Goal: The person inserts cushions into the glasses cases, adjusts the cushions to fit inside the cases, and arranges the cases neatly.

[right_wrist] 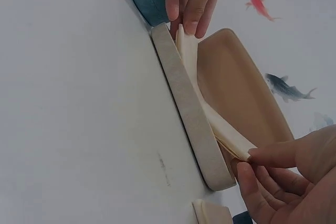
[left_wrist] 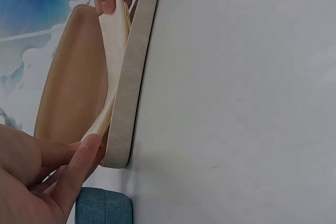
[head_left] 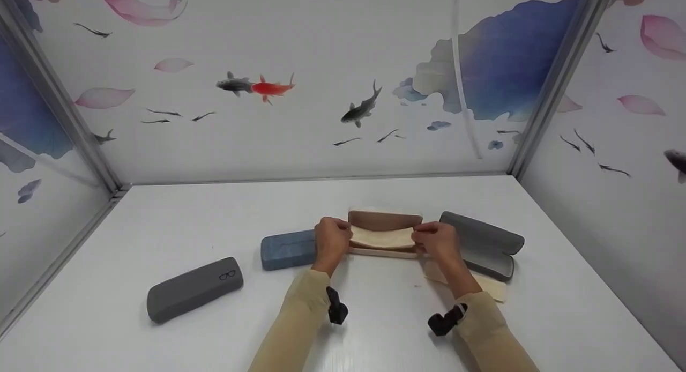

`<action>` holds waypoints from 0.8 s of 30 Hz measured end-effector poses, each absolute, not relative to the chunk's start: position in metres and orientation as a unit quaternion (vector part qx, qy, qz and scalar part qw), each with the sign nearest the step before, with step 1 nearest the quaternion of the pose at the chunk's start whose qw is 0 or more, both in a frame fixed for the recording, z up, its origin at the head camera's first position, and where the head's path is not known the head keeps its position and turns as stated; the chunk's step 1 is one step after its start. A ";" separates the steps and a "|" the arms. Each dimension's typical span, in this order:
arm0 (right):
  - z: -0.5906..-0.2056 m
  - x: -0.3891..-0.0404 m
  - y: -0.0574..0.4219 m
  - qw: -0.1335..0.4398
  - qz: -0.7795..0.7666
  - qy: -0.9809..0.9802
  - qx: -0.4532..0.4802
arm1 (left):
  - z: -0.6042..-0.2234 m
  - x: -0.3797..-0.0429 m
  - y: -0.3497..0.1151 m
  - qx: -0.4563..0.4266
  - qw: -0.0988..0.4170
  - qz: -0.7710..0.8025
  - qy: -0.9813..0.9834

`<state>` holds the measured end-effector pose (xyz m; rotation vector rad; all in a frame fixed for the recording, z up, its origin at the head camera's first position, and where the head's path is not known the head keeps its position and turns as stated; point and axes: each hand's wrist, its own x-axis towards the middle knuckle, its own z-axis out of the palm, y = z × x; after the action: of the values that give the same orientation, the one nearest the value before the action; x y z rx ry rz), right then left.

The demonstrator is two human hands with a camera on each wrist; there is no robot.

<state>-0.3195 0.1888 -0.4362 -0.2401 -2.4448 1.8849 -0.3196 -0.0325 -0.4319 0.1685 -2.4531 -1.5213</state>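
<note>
From my end I see a cream cloth (head_left: 383, 238), a beige case (left_wrist: 131, 82) lined in tan, a blue case (head_left: 286, 250) and a grey case (head_left: 187, 292) (black glasses (head_left: 228, 275) printed on it). The white wall (head_left: 300, 147) has red and black fish (head_left: 272, 89), pink petals (head_left: 104, 97), blue patches (head_left: 514, 56).

The cream cloth (head_left: 382, 238) partly hides the inside of the open beige case (head_left: 385, 220).
</note>
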 end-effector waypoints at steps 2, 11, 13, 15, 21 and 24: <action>-0.437 -0.320 0.189 0.023 0.611 -0.787 -0.077 | -0.433 -0.321 -0.032 0.058 0.132 -0.508 -0.849; -0.438 -0.322 0.188 0.013 0.609 -0.788 -0.089 | -0.435 -0.323 -0.027 0.057 0.153 -0.479 -0.862; -0.438 -0.322 0.188 0.013 0.607 -0.789 -0.091 | -0.436 -0.323 -0.027 0.057 0.156 -0.478 -0.862; -0.438 -0.322 0.188 0.014 0.606 -0.790 -0.092 | -0.435 -0.322 -0.027 0.056 0.160 -0.478 -0.862; -0.438 -0.321 0.188 0.018 0.603 -0.792 -0.092 | -0.435 -0.320 -0.027 0.050 0.167 -0.478 -0.861; -0.438 -0.321 0.188 0.015 0.599 -0.795 -0.094 | -0.434 -0.320 -0.027 0.040 0.169 -0.476 -0.862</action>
<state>-0.3215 0.1879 -0.4383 -0.2918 -2.4755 1.8638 -0.3203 -0.0274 -0.4339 0.1144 -2.4501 -1.3525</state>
